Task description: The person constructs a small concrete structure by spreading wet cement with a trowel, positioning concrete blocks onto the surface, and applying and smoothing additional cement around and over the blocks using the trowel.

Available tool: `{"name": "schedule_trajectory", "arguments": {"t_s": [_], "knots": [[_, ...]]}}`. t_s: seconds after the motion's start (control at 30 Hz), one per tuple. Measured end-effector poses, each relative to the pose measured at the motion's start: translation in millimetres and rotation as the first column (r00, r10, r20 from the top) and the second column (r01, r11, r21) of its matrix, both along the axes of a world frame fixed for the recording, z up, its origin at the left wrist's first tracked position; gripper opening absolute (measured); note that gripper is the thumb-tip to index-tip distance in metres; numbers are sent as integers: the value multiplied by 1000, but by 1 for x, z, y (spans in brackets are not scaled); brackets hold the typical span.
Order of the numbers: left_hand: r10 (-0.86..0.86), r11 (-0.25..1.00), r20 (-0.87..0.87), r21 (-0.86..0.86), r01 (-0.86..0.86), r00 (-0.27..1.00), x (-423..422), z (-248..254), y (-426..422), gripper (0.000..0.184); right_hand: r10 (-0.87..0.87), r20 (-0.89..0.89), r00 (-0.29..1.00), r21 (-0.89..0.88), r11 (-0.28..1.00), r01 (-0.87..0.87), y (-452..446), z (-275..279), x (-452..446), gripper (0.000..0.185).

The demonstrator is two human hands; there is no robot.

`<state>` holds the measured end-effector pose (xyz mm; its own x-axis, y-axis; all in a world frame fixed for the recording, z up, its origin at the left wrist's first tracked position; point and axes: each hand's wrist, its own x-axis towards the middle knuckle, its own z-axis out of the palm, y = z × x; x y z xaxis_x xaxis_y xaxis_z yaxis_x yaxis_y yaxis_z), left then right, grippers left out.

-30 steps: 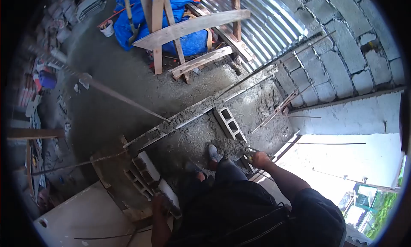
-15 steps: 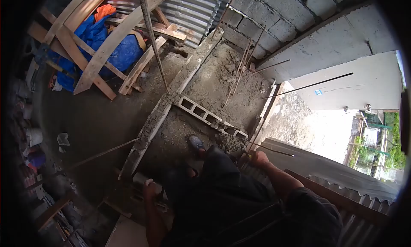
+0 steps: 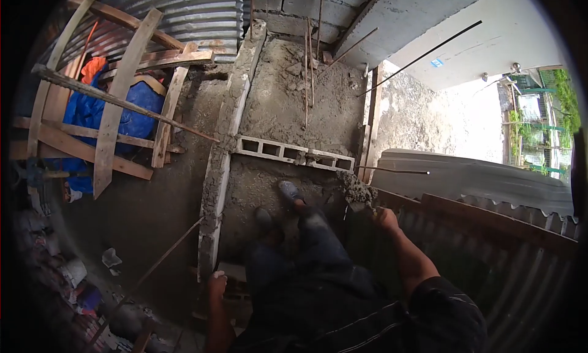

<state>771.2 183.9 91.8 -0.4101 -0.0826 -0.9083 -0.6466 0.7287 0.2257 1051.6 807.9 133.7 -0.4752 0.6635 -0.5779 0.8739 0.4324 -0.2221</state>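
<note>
My right hand [image 3: 386,219] is closed round the handle of a trowel [image 3: 358,205]. Grey wet mortar [image 3: 356,188] is heaped on its blade, near the right end of a row of hollow concrete blocks [image 3: 269,150]. At lower left, my left hand [image 3: 217,284] is curled beside the near end of a mortar-topped low block wall [image 3: 211,218]. Something pale shows at its fingers, too small to name. My shoes [image 3: 288,192] stand on the mortar-smeared floor between the wall and the blocks.
Thin steel bars [image 3: 429,58] jut from the walls and floor at several places. Crossed planks [image 3: 125,102] and a blue tarp [image 3: 138,111] stand at upper left. Corrugated sheets [image 3: 465,184] and a wooden board [image 3: 484,218] border the right side. Rubble lines the lower left.
My view has turned and shifted. My right hand has swung out to the right, and the mortar-loaded trowel now shows clearly. My left hand is still curled at lower left.
</note>
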Motion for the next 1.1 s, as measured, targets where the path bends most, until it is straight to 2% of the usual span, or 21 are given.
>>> {"name": "schedule_trajectory", "arguments": {"t_s": [0.1, 0.17, 0.2, 0.3, 0.37, 0.43, 0.5, 0.53, 0.6, 0.67, 0.73, 0.77, 0.8, 0.83, 0.9, 0.93, 0.97, 1.1], "knots": [[-137, 989, -45, -66, 134, 990, -30, -6, 10, 37, -107, 81, 991, -25, 994, 109, 3, -9, -12, 44], [-202, 978, -87, -60, 198, 975, -45, -11, 33, 37, -136, 65, 989, -33, 990, 138, 12, -37, -15, 41], [-258, 966, -134, -42, 254, 957, -54, -13, 48, 38, -158, 46, 986, -27, 987, 160, 18, -50, -16, 37], [-360, 932, -129, -17, 361, 924, -74, -2, 129, 39, -186, 64, 980, -36, 981, 189, 39, -84, -24, 36], [-444, 876, -168, 122, 466, 880, -83, -19, 186, 39, -173, 84, 981, -35, 984, 177, 54, -95, -40, 37], [-534, 791, -264, 181, 585, 804, -89, -4, 277, 38, -117, 138, 983, -21, 992, 121, 70, -106, -60, 40], [-498, 744, -341, 305, 595, 797, -87, 11, 354, 35, -83, 149, 985, -5, 996, 85, 81, -120, -79, 37], [-500, 748, -329, 302, 591, 801, -79, 15, 375, 35, -40, 153, 987, 18, 999, 38, 86, -129, -87, 34], [-446, 710, -371, 407, 574, 815, -66, 14, 403, 33, 7, 150, 989, 24, 1000, -11, 92, -166, -99, 30], [-478, 717, -330, 390, 578, 814, -52, 5, 400, 33, 50, 136, 989, 33, 998, -55, 92, -210, -111, 28], [-515, 720, -284, 369, 588, 809, -40, -3, 376, 32, 237, 15, 972, 152, 960, -236, 81, -249, -124, 28], [-575, 697, -309, 300, 651, 758, -34, -16, 351, 32, 233, 14, 972, 138, 963, -233, 77, -257, -137, 28], [-633, 667, -326, 231, 708, 702, -28, -27, 325, 32, 297, 49, 954, 117, 946, -301, 74, -261, -152, 27], [-642, 667, -308, 227, 709, 702, -22, -34, 298, 32, 359, 87, 929, 90, 926, -367, 69, -260, -156, 26], [-655, 741, -166, 49, 670, 737, -14, -45, 248, 33, 348, 78, 934, 96, 930, -355, 68, -250, -155, 27], [-653, 743, -165, 51, 668, 739, -11, -49, 225, 33, 344, 62, 937, 121, 929, -349, 72, -244, -158, 28], [-670, 735, -134, 19, 678, 730, -9, -51, 202, 34, 338, 105, 935, 70, 936, -346, 76, -237, -156, 44], [-634, 772, -98, -25, 635, 767, -3, -44, 178, 34, 382, 105, 918, 118, 912, -393, 84, -234, -138, 48]]}}
